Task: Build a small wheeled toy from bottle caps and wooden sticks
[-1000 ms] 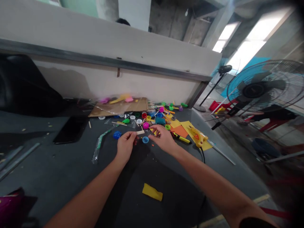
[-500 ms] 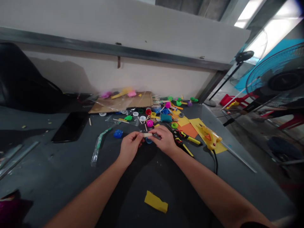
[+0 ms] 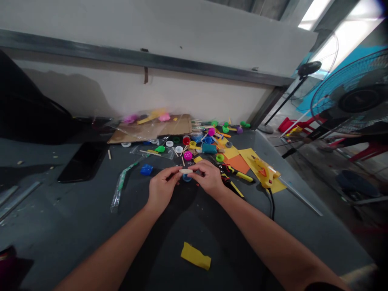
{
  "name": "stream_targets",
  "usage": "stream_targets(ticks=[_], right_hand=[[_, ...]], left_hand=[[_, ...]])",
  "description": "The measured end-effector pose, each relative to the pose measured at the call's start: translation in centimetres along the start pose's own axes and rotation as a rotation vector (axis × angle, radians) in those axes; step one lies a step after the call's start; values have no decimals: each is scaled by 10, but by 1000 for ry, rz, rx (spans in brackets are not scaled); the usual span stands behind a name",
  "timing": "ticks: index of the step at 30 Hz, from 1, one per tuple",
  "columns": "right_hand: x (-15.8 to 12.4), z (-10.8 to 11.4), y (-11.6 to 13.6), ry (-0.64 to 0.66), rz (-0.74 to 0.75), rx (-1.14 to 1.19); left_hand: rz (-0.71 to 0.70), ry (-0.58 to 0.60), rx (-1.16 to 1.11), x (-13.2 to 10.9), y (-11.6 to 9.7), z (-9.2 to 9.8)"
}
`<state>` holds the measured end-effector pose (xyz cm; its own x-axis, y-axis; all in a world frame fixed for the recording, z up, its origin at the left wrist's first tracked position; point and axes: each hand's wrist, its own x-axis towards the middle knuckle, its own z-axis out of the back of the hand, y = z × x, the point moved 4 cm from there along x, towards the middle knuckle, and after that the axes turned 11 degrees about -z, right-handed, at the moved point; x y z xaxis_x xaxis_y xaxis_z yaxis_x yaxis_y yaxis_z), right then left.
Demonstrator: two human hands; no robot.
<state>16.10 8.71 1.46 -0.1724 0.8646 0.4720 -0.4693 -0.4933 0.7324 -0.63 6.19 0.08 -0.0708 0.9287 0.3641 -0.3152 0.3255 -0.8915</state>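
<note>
A short pale wooden stick piece (image 3: 186,171) spans the gap between my two hands, level above the table. My left hand (image 3: 161,189) pinches its left end between thumb and fingers. At the other end, my right hand (image 3: 209,180) is closed on it in the same way. Just below and behind the stick lies a blue bottle cap (image 3: 187,178), partly hidden. A crumpled blue lump (image 3: 146,169) rests left of my hands, and a pink dotted ball (image 3: 188,155) sits just beyond them. Yellow-handled pliers (image 3: 232,186) lie right of my right hand.
A yellow glue gun (image 3: 264,173) with a black cord lies on coloured paper at right. Farther back are several bottle caps and cardboard (image 3: 176,127). A black phone (image 3: 83,162) and a clear tube (image 3: 117,193) lie left. A yellow scrap (image 3: 196,256) is nearest me.
My hands have turned the stick piece slightly and my right fingers have shifted along it. The view has swung a little, so the whole table appears slightly farther left.
</note>
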Motion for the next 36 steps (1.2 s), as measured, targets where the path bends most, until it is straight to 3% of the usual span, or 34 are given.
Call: stream_targets(ticks=[6,25,36], right_hand=[[-1,1,3,-2,57,-1],[-3,0,4,2,-37,60],[-2,4,1,-25,-44,44]], left_hand=[[-68,-15,68,-1,-3,2],[-148,-25,119,-2,-6,3],[3,-18,-8,-1,-2,0]])
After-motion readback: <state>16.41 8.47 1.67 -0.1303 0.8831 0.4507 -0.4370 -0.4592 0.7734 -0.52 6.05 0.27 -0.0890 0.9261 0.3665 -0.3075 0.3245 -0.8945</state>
